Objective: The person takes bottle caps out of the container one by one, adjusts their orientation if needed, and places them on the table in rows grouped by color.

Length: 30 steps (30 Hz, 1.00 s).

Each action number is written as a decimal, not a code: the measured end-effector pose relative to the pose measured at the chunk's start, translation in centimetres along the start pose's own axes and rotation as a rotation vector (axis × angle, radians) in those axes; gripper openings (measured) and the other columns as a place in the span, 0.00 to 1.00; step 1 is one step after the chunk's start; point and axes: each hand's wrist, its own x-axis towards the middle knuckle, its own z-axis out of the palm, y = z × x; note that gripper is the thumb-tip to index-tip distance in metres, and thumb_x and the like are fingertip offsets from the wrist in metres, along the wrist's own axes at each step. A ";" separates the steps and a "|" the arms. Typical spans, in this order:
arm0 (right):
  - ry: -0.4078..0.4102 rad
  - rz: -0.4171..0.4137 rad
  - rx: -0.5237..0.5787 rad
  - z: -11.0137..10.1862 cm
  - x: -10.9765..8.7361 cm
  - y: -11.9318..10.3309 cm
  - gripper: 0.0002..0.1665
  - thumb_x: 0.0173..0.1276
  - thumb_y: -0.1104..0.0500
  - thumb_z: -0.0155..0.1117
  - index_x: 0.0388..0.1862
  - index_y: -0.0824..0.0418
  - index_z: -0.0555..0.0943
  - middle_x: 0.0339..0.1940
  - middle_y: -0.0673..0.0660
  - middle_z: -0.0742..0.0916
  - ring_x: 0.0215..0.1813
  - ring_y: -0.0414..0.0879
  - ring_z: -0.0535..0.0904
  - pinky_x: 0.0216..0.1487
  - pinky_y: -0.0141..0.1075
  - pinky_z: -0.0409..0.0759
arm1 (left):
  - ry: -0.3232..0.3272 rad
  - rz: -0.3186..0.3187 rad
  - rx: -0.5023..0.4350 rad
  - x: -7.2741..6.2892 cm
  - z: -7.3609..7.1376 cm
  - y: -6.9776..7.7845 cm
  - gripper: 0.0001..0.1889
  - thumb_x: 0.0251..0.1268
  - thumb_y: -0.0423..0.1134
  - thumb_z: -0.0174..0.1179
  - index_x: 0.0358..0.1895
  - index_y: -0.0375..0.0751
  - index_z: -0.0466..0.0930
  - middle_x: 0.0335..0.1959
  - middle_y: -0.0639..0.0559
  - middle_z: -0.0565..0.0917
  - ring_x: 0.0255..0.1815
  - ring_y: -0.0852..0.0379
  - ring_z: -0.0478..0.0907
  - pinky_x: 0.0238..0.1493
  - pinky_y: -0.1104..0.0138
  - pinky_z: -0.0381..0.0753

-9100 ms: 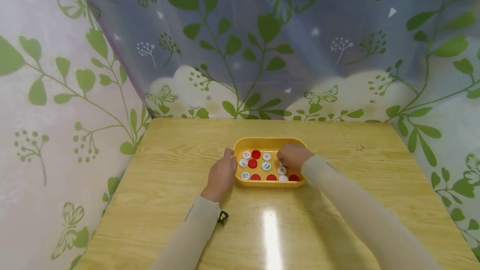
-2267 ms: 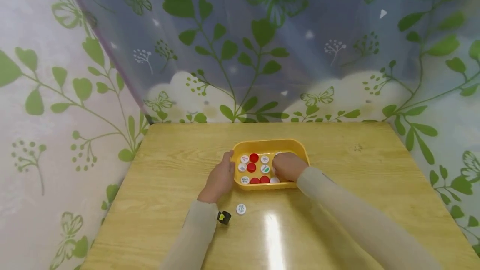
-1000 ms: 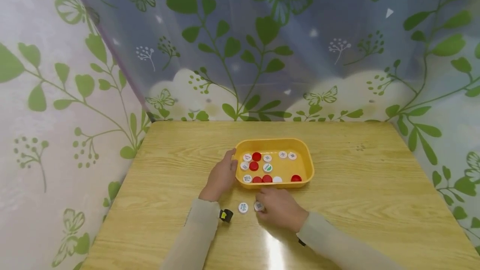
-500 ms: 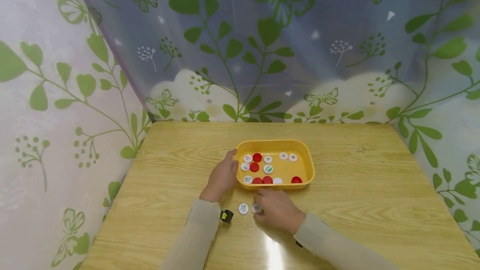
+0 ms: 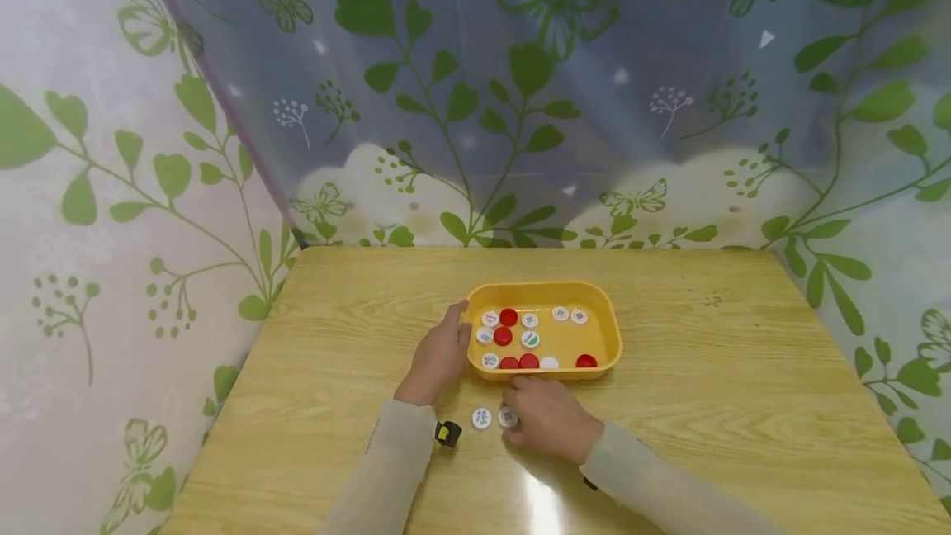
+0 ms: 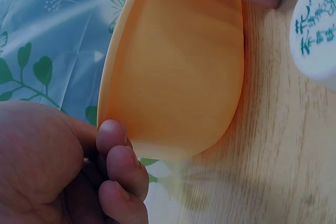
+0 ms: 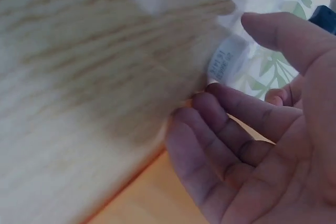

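My left hand (image 5: 437, 356) holds the left end of a yellow plastic tray (image 5: 611, 304), its fingertips at the rim in the left wrist view. Inside the tray lie several red and white bottle caps, such as a red cap (image 5: 503, 336) and a green-marked white cap (image 5: 530, 339). Just in front of the tray, my right hand (image 5: 553, 418) rests low on the table and pinches a white bottle cap (image 5: 508, 417) with a grey square print. Left of it, apart, lies another printed white cap (image 5: 481, 419). The right wrist view shows a cap's printed side (image 7: 223, 64) between thumb and index finger.
The wooden table (image 5: 728, 403) stretches around the tray on every side. A patterned curtain (image 5: 461, 106) stands along its back edge, with similar cloth on the left and right. A black wrist strap (image 5: 448, 434) shows beside my left sleeve.
My right hand moved from inside the tray to the table in front, bringing a white cap beside the one lying there. Over the last second that cap shifted slightly left. The left hand stayed at the tray.
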 end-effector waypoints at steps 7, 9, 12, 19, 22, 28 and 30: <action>-0.015 -0.020 0.034 -1.5 -0.7 0.3 0.15 0.63 0.44 0.75 0.35 0.52 0.83 0.30 0.43 0.79 0.30 0.38 0.73 0.34 0.36 0.76 | 0.006 0.012 -0.005 -0.2 0.1 0.0 0.26 0.86 0.44 0.47 0.80 0.47 0.59 0.52 0.43 0.86 0.41 0.51 0.82 0.51 0.54 0.83; -0.041 -0.011 0.079 -2.7 -1.1 0.3 0.16 0.65 0.42 0.73 0.36 0.53 0.84 0.28 0.43 0.81 0.28 0.38 0.72 0.33 0.36 0.76 | 0.007 0.008 -0.008 -0.2 0.1 0.1 0.26 0.86 0.44 0.47 0.80 0.47 0.59 0.59 0.42 0.84 0.49 0.50 0.82 0.57 0.52 0.82; -0.036 -0.007 0.126 -4.8 -1.7 0.4 0.19 0.67 0.41 0.72 0.41 0.55 0.86 0.33 0.45 0.86 0.31 0.38 0.77 0.36 0.37 0.79 | 0.002 -0.004 -0.024 -0.3 0.2 0.1 0.26 0.86 0.44 0.47 0.80 0.47 0.59 0.64 0.41 0.82 0.57 0.47 0.82 0.63 0.50 0.79; 0.163 0.018 0.027 -9.2 -2.2 3.1 0.25 0.68 0.45 0.73 0.57 0.59 0.84 0.49 0.53 0.87 0.43 0.45 0.84 0.40 0.40 0.85 | 0.009 -0.009 -0.036 -0.2 0.3 0.1 0.26 0.85 0.45 0.47 0.80 0.48 0.59 0.65 0.42 0.81 0.58 0.48 0.81 0.64 0.51 0.79; 0.226 0.066 -0.054 -10.1 -2.0 5.5 0.33 0.67 0.47 0.75 0.65 0.63 0.79 0.52 0.58 0.84 0.44 0.49 0.83 0.42 0.44 0.85 | 0.009 -0.013 -0.036 -0.2 0.4 0.0 0.26 0.85 0.45 0.47 0.81 0.48 0.59 0.66 0.42 0.81 0.61 0.46 0.81 0.66 0.50 0.78; 0.290 0.111 -0.172 -10.5 -1.3 9.7 0.36 0.63 0.52 0.78 0.64 0.69 0.78 0.49 0.63 0.84 0.44 0.57 0.81 0.47 0.52 0.82 | 0.015 -0.001 -0.025 -0.3 0.4 -0.1 0.26 0.85 0.44 0.47 0.80 0.47 0.59 0.65 0.41 0.81 0.61 0.45 0.82 0.62 0.50 0.80; 0.277 0.119 -0.192 -10.3 -1.0 10.4 0.34 0.63 0.52 0.78 0.62 0.69 0.79 0.48 0.63 0.84 0.45 0.58 0.81 0.48 0.53 0.82 | 0.019 0.009 -0.018 -0.2 0.5 -0.1 0.26 0.86 0.44 0.47 0.80 0.47 0.59 0.65 0.41 0.82 0.58 0.47 0.83 0.60 0.51 0.81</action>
